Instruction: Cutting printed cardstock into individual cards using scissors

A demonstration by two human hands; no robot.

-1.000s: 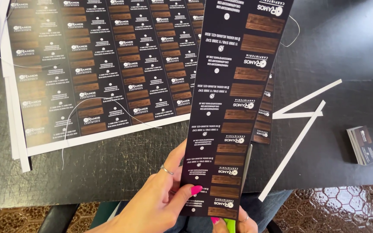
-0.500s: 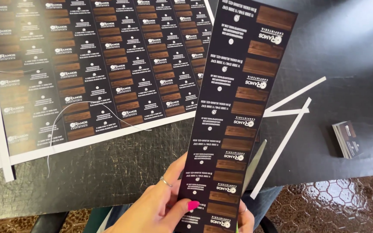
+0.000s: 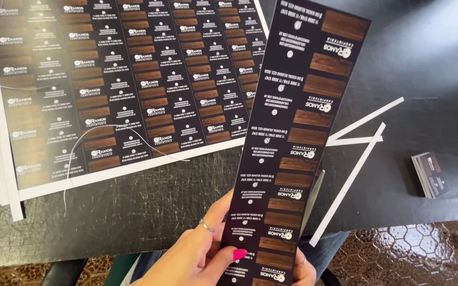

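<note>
Left hand and right hand are pinching a cut card strip above the tabletop, likely needing crosswise cuts next

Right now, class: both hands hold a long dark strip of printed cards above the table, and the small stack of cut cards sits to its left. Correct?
Not quite. The stack of cut cards lies right of the strip, near the table's edge, as the head view shows. Both the left hand and the right hand hold the strip.
</note>
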